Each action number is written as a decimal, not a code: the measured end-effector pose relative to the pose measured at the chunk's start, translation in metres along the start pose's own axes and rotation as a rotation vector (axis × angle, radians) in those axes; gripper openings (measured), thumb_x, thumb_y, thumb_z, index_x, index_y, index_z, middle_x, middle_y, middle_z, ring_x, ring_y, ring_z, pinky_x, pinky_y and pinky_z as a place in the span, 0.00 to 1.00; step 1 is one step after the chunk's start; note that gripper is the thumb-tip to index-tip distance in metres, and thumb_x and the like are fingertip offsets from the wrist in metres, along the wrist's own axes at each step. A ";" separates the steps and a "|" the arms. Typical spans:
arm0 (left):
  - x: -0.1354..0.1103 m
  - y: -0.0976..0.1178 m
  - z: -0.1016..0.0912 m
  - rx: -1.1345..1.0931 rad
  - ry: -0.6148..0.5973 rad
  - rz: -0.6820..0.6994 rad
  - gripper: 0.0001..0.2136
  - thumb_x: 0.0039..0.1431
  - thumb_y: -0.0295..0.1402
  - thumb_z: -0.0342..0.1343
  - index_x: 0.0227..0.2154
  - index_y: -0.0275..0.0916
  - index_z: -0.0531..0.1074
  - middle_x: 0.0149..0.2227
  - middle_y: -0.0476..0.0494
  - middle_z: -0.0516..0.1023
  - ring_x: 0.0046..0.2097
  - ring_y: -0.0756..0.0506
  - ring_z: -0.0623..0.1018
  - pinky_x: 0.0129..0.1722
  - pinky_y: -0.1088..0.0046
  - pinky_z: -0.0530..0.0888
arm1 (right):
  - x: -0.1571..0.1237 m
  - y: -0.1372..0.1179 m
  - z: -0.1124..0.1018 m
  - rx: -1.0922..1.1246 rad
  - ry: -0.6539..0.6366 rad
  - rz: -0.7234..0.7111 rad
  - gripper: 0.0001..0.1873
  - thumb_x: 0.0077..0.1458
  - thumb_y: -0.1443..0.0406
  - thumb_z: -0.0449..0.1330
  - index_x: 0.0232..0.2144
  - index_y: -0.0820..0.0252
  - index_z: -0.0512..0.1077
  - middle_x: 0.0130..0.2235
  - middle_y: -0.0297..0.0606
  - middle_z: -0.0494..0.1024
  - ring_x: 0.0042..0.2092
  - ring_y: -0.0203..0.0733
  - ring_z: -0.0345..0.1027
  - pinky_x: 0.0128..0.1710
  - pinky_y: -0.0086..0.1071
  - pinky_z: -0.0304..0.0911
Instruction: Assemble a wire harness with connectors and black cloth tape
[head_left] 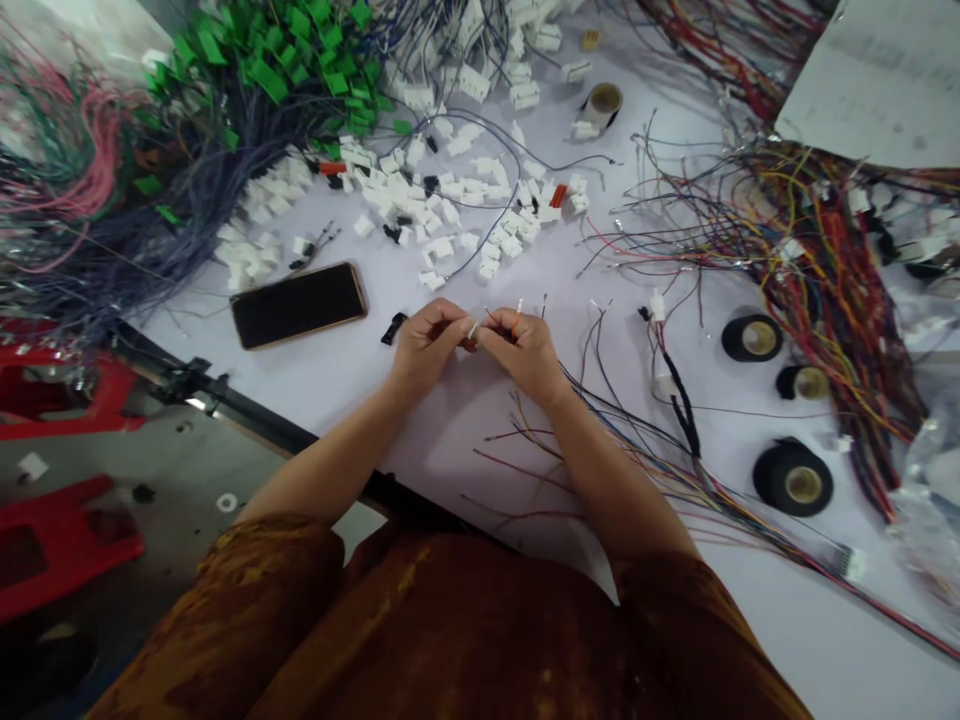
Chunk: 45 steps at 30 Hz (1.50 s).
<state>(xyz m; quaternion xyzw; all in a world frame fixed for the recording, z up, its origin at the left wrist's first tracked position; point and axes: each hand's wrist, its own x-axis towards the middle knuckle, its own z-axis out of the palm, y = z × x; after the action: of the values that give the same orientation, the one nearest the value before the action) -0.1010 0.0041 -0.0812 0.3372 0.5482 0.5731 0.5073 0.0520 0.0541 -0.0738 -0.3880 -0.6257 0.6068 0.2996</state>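
Observation:
My left hand (429, 346) pinches a small white connector (473, 331) between thumb and fingers, just above the table. Close against it, my right hand (523, 350) is closed on thin wires; an orange wire (516, 323) shows between its fingers and bare ends stick out beyond them. The fingers hide most of the connector, so I cannot tell whether a wire sits in it. Beside my left hand lies a small black connector (393, 328). From beneath my right forearm a wire harness (720, 490) runs to the lower right.
Loose white connectors (439, 215) are heaped ahead, with green connectors (277, 60) on wires behind. A phone (298, 305) lies to the left. Rolls of black tape (793, 478) and a thick wire bundle (832, 270) occupy the right. Red stools (67, 540) stand beyond the table edge.

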 end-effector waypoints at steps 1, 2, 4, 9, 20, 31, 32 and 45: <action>-0.001 0.000 0.001 0.013 0.003 0.007 0.08 0.55 0.34 0.67 0.27 0.37 0.74 0.25 0.50 0.76 0.27 0.52 0.75 0.32 0.76 0.75 | 0.000 0.000 0.000 -0.019 0.007 -0.016 0.12 0.56 0.61 0.59 0.23 0.60 0.69 0.22 0.28 0.62 0.26 0.31 0.51 0.28 0.29 0.51; -0.001 -0.001 0.001 0.002 0.009 0.003 0.08 0.55 0.35 0.66 0.27 0.37 0.74 0.25 0.50 0.76 0.27 0.52 0.76 0.32 0.75 0.75 | 0.000 0.000 0.001 -0.037 0.015 -0.034 0.12 0.57 0.60 0.59 0.24 0.60 0.68 0.23 0.28 0.63 0.26 0.31 0.51 0.28 0.29 0.52; -0.001 -0.002 0.002 -0.050 0.030 -0.018 0.09 0.56 0.36 0.66 0.27 0.38 0.73 0.25 0.50 0.76 0.27 0.53 0.76 0.32 0.75 0.75 | -0.001 0.001 0.000 -0.063 0.024 -0.065 0.12 0.58 0.60 0.59 0.25 0.59 0.68 0.24 0.29 0.64 0.27 0.32 0.52 0.29 0.29 0.52; -0.001 0.000 0.002 0.020 0.004 0.005 0.10 0.55 0.37 0.67 0.27 0.37 0.74 0.24 0.49 0.76 0.27 0.52 0.75 0.32 0.75 0.75 | 0.000 0.005 -0.002 -0.121 0.011 -0.148 0.11 0.59 0.61 0.58 0.26 0.58 0.66 0.24 0.28 0.63 0.28 0.32 0.53 0.31 0.30 0.54; 0.004 0.002 -0.014 0.043 -0.071 0.049 0.06 0.55 0.36 0.65 0.29 0.40 0.77 0.25 0.50 0.74 0.25 0.53 0.73 0.27 0.77 0.73 | 0.003 0.004 -0.005 -0.126 -0.100 -0.173 0.16 0.64 0.58 0.55 0.26 0.59 0.67 0.25 0.29 0.63 0.29 0.33 0.55 0.32 0.30 0.54; 0.007 0.003 -0.005 -0.183 -0.036 -0.115 0.12 0.53 0.39 0.69 0.26 0.38 0.74 0.26 0.51 0.74 0.25 0.55 0.73 0.26 0.81 0.74 | 0.005 0.002 -0.006 -0.022 0.015 -0.137 0.11 0.58 0.63 0.59 0.24 0.59 0.68 0.26 0.29 0.65 0.29 0.32 0.56 0.32 0.30 0.55; 0.007 0.002 -0.005 -0.190 -0.040 -0.118 0.11 0.53 0.39 0.68 0.27 0.38 0.74 0.26 0.51 0.74 0.25 0.56 0.73 0.26 0.81 0.74 | 0.005 0.001 -0.007 -0.016 0.000 -0.131 0.11 0.58 0.63 0.59 0.24 0.59 0.67 0.25 0.29 0.65 0.29 0.32 0.55 0.31 0.30 0.54; 0.006 0.003 -0.009 -0.101 -0.053 -0.118 0.11 0.53 0.37 0.68 0.25 0.38 0.73 0.24 0.51 0.73 0.23 0.55 0.72 0.24 0.79 0.74 | 0.005 0.003 -0.011 -0.055 -0.110 -0.151 0.11 0.60 0.62 0.59 0.26 0.59 0.67 0.26 0.29 0.66 0.30 0.32 0.56 0.32 0.30 0.54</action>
<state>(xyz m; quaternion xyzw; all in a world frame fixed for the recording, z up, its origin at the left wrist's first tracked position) -0.1119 0.0079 -0.0809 0.2932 0.5241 0.5598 0.5709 0.0590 0.0640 -0.0765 -0.3138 -0.6851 0.5855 0.2990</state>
